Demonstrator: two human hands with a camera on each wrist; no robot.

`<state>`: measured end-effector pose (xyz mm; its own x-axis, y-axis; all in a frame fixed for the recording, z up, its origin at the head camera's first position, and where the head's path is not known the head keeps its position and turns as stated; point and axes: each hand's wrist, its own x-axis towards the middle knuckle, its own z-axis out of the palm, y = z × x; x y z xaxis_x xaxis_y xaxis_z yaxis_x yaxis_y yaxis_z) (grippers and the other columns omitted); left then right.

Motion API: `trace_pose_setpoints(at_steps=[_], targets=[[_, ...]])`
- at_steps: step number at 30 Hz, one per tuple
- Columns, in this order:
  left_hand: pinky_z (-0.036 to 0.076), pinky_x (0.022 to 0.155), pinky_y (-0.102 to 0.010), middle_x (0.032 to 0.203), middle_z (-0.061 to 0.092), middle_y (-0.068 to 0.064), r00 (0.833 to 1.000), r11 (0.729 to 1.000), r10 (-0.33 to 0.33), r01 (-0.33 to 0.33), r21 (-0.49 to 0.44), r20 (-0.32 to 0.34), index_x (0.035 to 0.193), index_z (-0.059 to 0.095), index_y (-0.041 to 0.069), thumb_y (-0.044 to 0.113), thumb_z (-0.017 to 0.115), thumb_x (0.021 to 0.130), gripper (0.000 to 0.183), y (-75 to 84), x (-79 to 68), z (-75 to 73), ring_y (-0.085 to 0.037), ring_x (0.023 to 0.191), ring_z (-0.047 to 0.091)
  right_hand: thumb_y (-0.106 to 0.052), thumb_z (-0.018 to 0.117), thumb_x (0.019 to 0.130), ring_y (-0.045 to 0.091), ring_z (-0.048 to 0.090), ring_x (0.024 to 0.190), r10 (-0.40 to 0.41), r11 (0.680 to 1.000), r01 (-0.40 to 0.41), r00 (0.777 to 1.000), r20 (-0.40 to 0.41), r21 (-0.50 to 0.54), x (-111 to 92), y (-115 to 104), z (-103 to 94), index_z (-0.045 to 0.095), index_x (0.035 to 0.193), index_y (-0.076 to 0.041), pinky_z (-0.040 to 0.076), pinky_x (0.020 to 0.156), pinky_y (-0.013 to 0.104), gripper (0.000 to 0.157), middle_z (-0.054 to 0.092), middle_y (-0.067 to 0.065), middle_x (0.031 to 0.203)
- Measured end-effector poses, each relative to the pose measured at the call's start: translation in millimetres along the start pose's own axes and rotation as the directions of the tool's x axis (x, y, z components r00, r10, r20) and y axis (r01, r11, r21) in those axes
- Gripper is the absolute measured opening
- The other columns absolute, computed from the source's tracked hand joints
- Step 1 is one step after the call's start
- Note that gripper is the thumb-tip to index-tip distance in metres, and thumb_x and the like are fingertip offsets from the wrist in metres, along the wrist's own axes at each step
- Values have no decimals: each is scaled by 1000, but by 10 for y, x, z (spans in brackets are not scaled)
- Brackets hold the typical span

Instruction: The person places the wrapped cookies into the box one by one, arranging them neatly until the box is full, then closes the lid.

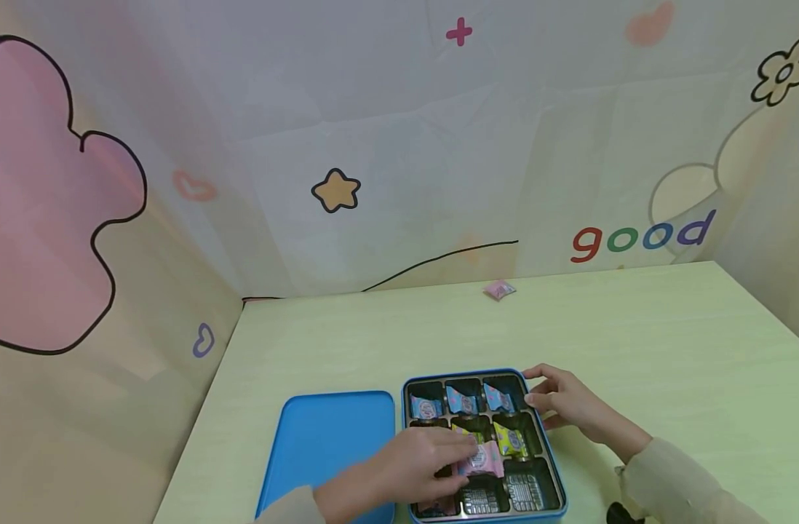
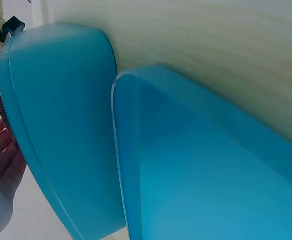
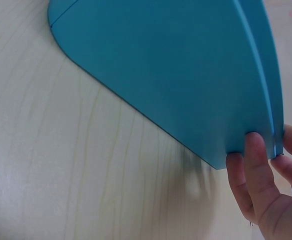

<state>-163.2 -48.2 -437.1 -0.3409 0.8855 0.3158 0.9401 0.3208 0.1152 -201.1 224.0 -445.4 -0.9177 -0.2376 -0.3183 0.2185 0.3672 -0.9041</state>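
In the head view my left hand point(image 1: 422, 455) pinches a pink wrapped candy point(image 1: 487, 460) over the middle of a blue box point(image 1: 555, 473). The box holds a dark tray divided into compartments. Blue candies point(image 1: 461, 401) lie along its far row, and a yellow candy point(image 1: 509, 439) sits in the middle row at right. Another yellow one is partly covered by the pink candy. My right hand point(image 1: 573, 404) grips the box at its far right corner; in the right wrist view its fingers point(image 3: 258, 162) press the outer wall, with the thumb at the rim.
A blue lid point(image 1: 334, 437) lies on the pale table point(image 1: 347, 342), close along the box's left side. One more pink candy point(image 1: 500, 290) rests at the table's back edge, near the printed backdrop point(image 1: 406, 145). A small black object point(image 1: 618, 513) shows by the right sleeve.
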Motion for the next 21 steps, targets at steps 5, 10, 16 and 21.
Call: trace_pose_setpoints(at_steps=[5, 10, 16, 21], targets=[[45, 84, -12, 114, 61, 1, 1000, 1000, 8, -7, -29, 28, 116, 59, 14, 29, 55, 86, 33, 40, -23, 18, -5, 104, 57, -12, 54, 86, 16, 54, 71, 1, 1000, -1, 1000, -1, -1, 1, 7, -1, 36, 125, 1, 51, 58, 33, 44, 52, 13, 93], [43, 87, -12, 113, 62, 2, 998, 998, 55, -55, -11, 16, 114, 60, 15, 29, 55, 86, 32, 73, -52, 37, -5, 103, 57, -13, 53, 87, 16, 53, 70, -2, 1000, 2, 1000, 6, -5, 0, 9, -8, 36, 126, 1, 51, 58, 34, 45, 51, 14, 94], [41, 88, -11, 109, 63, 3, 996, 996, 89, -88, -9, 14, 112, 61, 14, 29, 55, 86, 30, 92, -74, 41, -4, 101, 58, -13, 53, 87, 16, 53, 71, -10, 1000, 10, 1000, 9, -9, -4, 2, -11, 36, 126, 1, 51, 58, 34, 45, 51, 14, 94], [40, 87, -8, 109, 63, 4, 994, 995, 102, -101, -23, 47, 112, 61, 14, 29, 55, 86, 30, 114, -62, 16, -4, 101, 58, -13, 53, 87, 16, 53, 70, -7, 1000, 7, 1000, 7, -8, -5, 6, -8, 36, 127, 1, 51, 58, 35, 45, 51, 13, 94]])
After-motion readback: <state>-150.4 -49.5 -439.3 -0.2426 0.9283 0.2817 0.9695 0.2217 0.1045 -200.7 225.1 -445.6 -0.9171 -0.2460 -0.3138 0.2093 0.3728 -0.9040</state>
